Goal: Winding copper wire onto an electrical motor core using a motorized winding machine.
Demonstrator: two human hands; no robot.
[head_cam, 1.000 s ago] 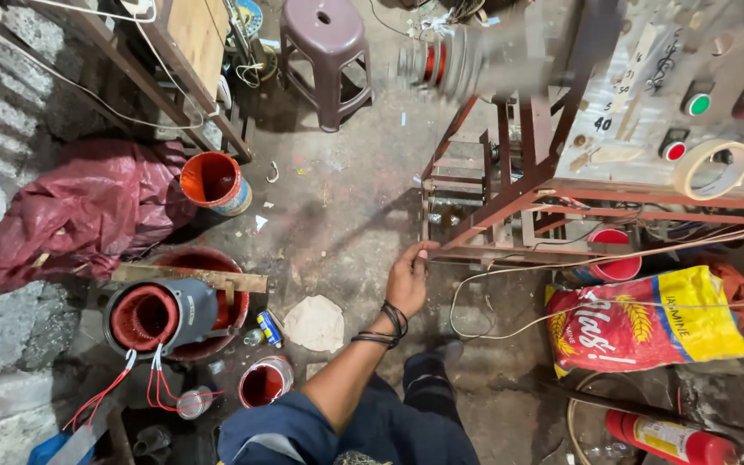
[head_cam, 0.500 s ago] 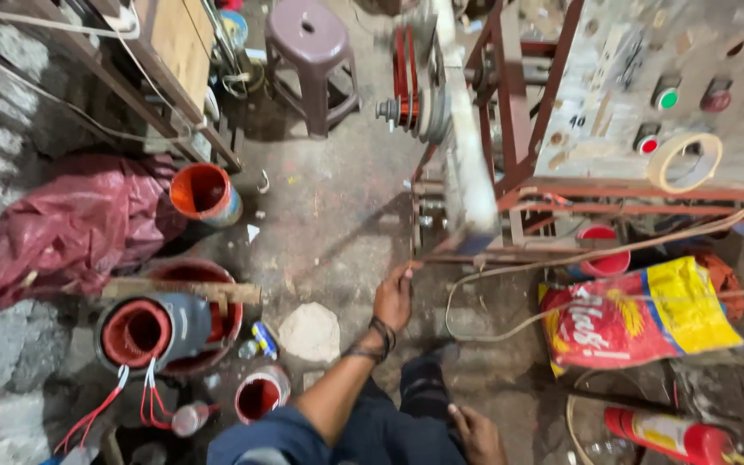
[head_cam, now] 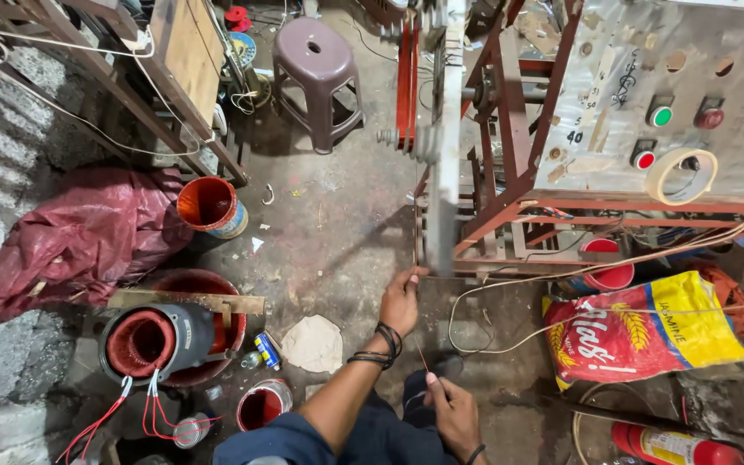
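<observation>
Gripping one thin wire, left hand, right hand pinching wire end

Open floor: bare concrete between stool and left hand.
Blocked right: red frame, printed sack.
Blocked left: motor stator, orange bucket.

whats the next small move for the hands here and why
Probably draw the thin wire taut. The left hand pinches it low beside the red metal frame, while the right hand holds a loose strand end near the knee, so slack seemingly remains between them.
</observation>
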